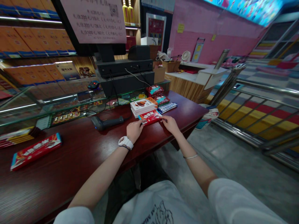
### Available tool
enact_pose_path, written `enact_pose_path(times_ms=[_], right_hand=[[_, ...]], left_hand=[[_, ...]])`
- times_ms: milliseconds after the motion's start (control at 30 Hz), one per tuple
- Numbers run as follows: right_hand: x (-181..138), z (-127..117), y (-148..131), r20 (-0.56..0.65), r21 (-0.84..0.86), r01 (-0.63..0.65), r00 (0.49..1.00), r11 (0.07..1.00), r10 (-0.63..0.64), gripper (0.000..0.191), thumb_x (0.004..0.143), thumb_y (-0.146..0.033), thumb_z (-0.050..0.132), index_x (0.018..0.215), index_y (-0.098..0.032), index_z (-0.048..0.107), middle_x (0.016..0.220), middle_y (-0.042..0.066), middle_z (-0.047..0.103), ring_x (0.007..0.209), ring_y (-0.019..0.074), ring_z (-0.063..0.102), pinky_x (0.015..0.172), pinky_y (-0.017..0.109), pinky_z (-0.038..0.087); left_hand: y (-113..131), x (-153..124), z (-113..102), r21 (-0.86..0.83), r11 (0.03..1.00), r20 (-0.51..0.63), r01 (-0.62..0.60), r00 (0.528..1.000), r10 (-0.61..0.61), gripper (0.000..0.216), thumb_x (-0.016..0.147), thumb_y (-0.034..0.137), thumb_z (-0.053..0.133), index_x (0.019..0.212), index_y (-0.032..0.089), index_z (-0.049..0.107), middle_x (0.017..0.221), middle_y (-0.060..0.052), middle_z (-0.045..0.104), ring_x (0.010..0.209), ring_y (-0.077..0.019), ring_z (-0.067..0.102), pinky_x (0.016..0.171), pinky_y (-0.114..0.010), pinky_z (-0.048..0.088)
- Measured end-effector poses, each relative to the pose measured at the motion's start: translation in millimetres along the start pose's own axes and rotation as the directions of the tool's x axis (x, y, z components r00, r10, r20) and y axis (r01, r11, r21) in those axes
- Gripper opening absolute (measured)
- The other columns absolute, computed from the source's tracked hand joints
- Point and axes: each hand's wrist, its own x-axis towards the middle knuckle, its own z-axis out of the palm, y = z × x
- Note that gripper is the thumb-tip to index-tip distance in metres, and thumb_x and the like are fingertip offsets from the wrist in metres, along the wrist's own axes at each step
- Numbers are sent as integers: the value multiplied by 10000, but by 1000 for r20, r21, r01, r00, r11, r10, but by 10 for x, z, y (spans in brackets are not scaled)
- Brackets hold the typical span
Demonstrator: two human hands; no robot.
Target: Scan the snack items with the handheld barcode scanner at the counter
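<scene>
Both my hands grip a red snack packet (150,116) with white lettering at the front of the desk. Its left end is between the thumb and fingers of my left hand (135,131), which has a white watch on the wrist. My right hand (170,124) pinches the right end. Just behind the packet lie white boxes (142,105) with a brown picture, stacked. To their right is a blue and white packet (167,107). Farther back sit dark red and blue snack bags (155,90).
A barcode scanner (106,123) lies left of my hands. A long red packet (36,151) and a stack of thin packs (17,137) are at the far left. Behind stand a glass case (49,105) and a monitor (93,25). Metal railings (261,102) are at right.
</scene>
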Motion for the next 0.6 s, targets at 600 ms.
enact_pose_path(times_ms=[600], right_hand=[[-6, 56, 38, -34, 36, 89, 996, 995, -88, 482, 857, -287, 537, 1333, -214, 543, 1290, 129, 619, 1201, 291, 588, 1051, 516, 453]], left_hand=[[-963, 114, -112, 141, 989, -89, -52, 994, 65, 430, 875, 69, 381, 1144, 211, 685, 1094, -141, 722, 1152, -273, 583, 955, -447, 490]])
